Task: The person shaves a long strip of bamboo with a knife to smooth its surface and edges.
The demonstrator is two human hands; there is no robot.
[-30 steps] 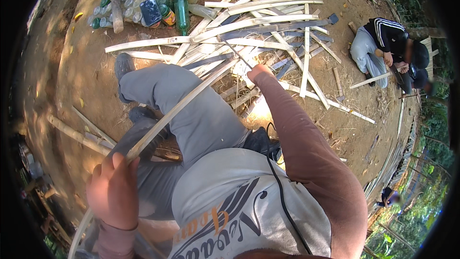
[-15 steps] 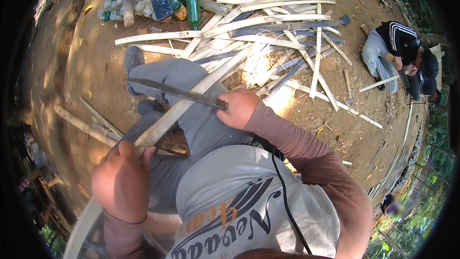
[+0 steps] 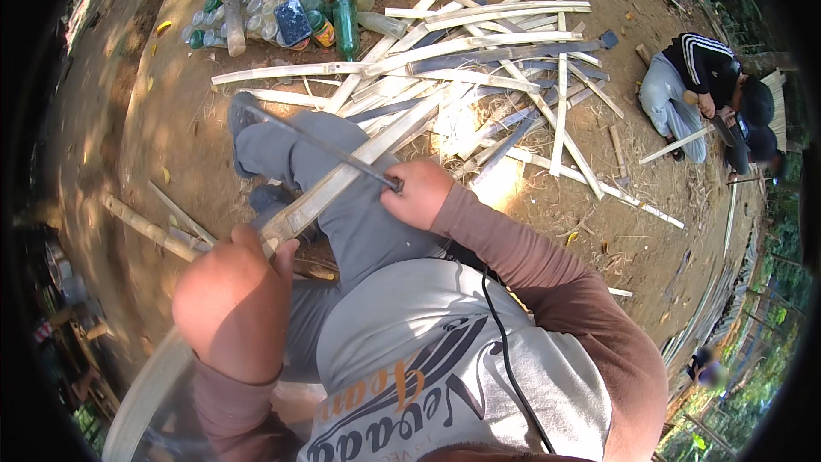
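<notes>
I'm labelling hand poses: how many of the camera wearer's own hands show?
2: the left hand grips the pale strip, low at left; the right hand, near the middle, holds the long blade.

Left hand (image 3: 231, 299) gripping pale strip (image 3: 318, 199), right hand (image 3: 418, 195) holding blade (image 3: 297, 131) across it, heaped strips (image 3: 479, 40) beyond

Knife (image 3: 316, 140) has come across the strip (image 3: 323, 194), seemingly edge-on.

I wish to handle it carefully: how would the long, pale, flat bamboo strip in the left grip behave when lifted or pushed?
The bamboo strip is probably fairly stiff: beyond the left grip it runs nearly straight. It looks thin, so it may be light for its length. Its flat shape should make it slide rather than roll.
</notes>
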